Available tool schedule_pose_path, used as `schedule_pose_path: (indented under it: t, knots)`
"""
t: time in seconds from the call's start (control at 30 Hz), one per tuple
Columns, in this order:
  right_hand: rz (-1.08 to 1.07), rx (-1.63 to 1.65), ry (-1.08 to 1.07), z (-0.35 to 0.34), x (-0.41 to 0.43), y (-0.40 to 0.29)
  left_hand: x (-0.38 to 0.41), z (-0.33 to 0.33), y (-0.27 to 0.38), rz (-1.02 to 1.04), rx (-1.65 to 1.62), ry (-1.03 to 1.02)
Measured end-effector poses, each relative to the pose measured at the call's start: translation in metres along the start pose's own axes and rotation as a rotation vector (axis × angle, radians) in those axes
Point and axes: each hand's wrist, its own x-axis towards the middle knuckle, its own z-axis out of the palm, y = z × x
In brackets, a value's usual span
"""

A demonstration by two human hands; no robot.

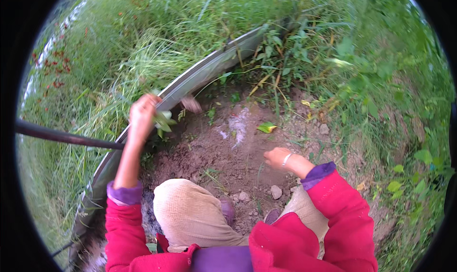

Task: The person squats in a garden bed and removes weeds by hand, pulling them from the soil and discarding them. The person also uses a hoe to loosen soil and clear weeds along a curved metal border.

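Observation:
My left hand is closed on a small leafy green sprig, above the rim of a long curved grey barrier. Motion blurs the hand and the leaves. My right hand, a silver bangle at its wrist, is held low over bare brown soil with its fingers curled; a thin green stem lies by the fingertips, and whether they grip it cannot be told. A yellow-green leaf rests on the soil ahead of the right hand, near a whitish patch.
A dark pipe runs from the left to the barrier by my left forearm. Tall grass stands beyond the barrier, and leafy plants grow at the right. Stones lie near my shoes. A blurred skin-coloured shape shows beside the barrier.

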Motion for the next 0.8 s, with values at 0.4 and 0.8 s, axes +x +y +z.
schedule_pose_path:
  t: [0.4,0.8]
  knots:
    - [0.254,0.450,0.326,0.021,-0.135,0.155,0.026,0.020,-0.052,0.077,0.326,0.242]
    - [1.237,0.843,1.177,0.205,-0.150,0.320,-0.035,0.035,-0.026,-0.155,0.144,-0.182]
